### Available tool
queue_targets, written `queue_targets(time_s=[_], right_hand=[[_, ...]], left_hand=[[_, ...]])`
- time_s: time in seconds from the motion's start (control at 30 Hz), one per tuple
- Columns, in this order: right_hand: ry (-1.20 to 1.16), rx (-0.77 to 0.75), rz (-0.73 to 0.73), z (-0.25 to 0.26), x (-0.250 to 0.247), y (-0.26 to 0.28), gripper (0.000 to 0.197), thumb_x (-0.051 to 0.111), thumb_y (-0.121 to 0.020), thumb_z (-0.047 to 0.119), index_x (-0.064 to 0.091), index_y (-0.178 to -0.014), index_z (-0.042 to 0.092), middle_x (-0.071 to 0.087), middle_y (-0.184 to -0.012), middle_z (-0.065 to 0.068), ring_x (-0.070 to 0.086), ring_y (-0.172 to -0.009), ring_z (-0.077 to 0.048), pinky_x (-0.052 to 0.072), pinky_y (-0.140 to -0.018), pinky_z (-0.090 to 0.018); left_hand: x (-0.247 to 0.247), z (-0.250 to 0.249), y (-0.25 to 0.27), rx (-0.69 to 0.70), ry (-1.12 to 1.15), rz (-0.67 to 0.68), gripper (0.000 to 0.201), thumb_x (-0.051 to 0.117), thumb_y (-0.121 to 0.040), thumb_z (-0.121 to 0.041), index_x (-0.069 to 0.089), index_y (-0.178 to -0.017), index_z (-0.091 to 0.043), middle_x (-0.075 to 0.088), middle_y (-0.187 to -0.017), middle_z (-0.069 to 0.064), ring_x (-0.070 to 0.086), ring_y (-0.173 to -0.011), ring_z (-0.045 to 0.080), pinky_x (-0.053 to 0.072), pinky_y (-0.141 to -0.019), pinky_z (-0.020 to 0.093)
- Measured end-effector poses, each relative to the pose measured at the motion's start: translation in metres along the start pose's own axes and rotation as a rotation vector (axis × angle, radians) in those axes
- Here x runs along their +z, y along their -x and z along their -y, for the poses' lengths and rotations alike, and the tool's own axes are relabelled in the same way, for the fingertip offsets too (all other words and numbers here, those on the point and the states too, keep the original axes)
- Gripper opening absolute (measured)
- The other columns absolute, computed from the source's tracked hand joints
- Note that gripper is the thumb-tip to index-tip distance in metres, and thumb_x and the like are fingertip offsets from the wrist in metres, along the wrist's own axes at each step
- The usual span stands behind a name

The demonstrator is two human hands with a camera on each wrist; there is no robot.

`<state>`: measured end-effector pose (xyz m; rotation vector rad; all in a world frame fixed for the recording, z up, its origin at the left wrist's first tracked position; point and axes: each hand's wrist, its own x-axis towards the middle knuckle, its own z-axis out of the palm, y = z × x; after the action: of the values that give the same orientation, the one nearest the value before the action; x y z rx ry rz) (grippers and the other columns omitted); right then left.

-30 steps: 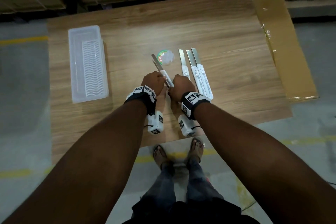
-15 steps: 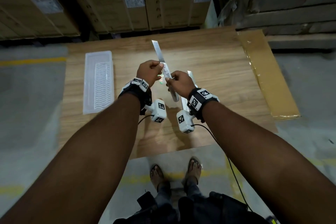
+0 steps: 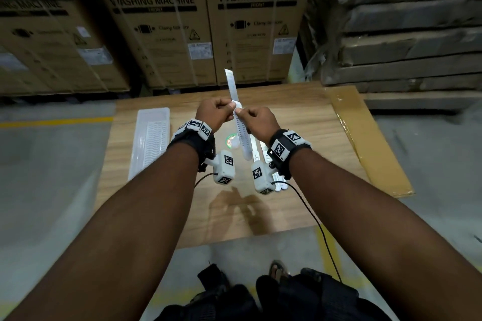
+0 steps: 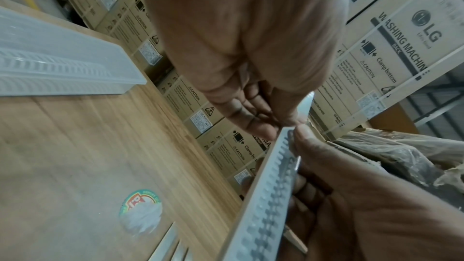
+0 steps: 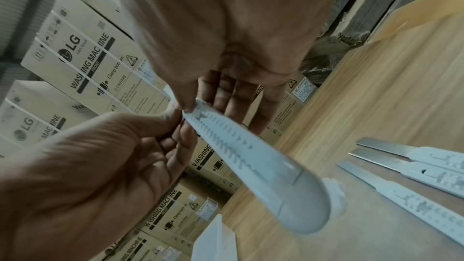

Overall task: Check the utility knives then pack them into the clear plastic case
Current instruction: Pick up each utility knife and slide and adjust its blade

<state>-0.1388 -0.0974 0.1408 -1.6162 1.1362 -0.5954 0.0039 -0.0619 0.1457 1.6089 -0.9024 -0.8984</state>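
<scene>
Head view shows the utility knife (image 3: 240, 122) now lifted off the tabletop (image 3: 300, 122), blade extended upward; a second ago it lay there. Left hand (image 3: 212, 113) and right hand (image 3: 260, 122) both pinch its handle. Checking has begun; the clear plastic case (image 3: 151, 138) waits at the left.

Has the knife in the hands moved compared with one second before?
Yes. The held utility knife was low at the table; now both hands hold it raised, blade reaching up over the cardboard boxes.
</scene>
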Motion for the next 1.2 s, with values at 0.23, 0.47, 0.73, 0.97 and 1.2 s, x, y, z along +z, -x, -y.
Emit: queue_targets(time_s=[0.23, 0.47, 0.73, 0.97, 1.2], right_hand=[[-0.173, -0.02, 0.067, 0.017, -0.008, 0.009, 0.023, 0.066, -0.091, 0.033, 0.071, -0.079, 0.014, 0.068, -0.078, -0.004, 0.066, -0.075, -0.016, 0.058, -0.074, -0.035], [-0.242, -0.006, 0.074, 0.02, -0.006, 0.011, 0.008, 0.066, -0.09, 0.011, 0.07, -0.097, 0.01, 0.07, -0.085, -0.007, 0.069, -0.083, -0.02, 0.059, -0.081, -0.039], [-0.291, 0.02, 0.096, 0.031, -0.005, 0.021, 0.023, 0.06, -0.096, 0.027, 0.066, -0.091, 0.005, 0.065, -0.084, -0.005, 0.066, -0.081, -0.019, 0.058, -0.076, -0.038], [-0.156, 0.049, 0.14, 0.034, -0.008, 0.029, 0.038, 0.055, -0.094, 0.047, 0.066, -0.102, 0.011, 0.069, -0.099, -0.006, 0.07, -0.078, -0.027, 0.062, -0.066, -0.04], [-0.164, 0.05, 0.175, 0.04, -0.006, 0.033, 0.032, 0.052, -0.097, 0.044, 0.063, -0.102, 0.015, 0.075, -0.1, -0.006, 0.069, -0.072, -0.021, 0.054, -0.058, -0.031]], left_hand=[[-0.007, -0.025, 0.001, 0.033, -0.113, -0.027, 0.003, 0.07, -0.086, -0.016, 0.072, -0.084, -0.015, 0.069, -0.073, 0.001, 0.064, -0.065, 0.012, 0.057, -0.071, 0.027], [-0.01, -0.037, 0.006, 0.059, -0.157, -0.048, 0.011, 0.07, -0.086, -0.018, 0.074, -0.093, -0.011, 0.07, -0.075, 0.004, 0.064, -0.064, 0.012, 0.055, -0.069, 0.026], [-0.013, -0.047, 0.011, 0.05, -0.157, -0.022, 0.007, 0.069, -0.088, -0.021, 0.071, -0.086, -0.015, 0.069, -0.078, 0.0, 0.064, -0.07, 0.01, 0.052, -0.066, 0.023], [-0.015, -0.05, 0.013, 0.051, -0.135, -0.013, 0.011, 0.067, -0.089, -0.021, 0.071, -0.092, -0.01, 0.067, -0.075, 0.0, 0.061, -0.065, 0.01, 0.051, -0.064, 0.022], [-0.016, -0.047, 0.012, 0.051, -0.218, -0.04, 0.007, 0.067, -0.087, -0.025, 0.073, -0.084, -0.022, 0.074, -0.082, 0.001, 0.071, -0.077, 0.017, 0.059, -0.083, 0.037]])
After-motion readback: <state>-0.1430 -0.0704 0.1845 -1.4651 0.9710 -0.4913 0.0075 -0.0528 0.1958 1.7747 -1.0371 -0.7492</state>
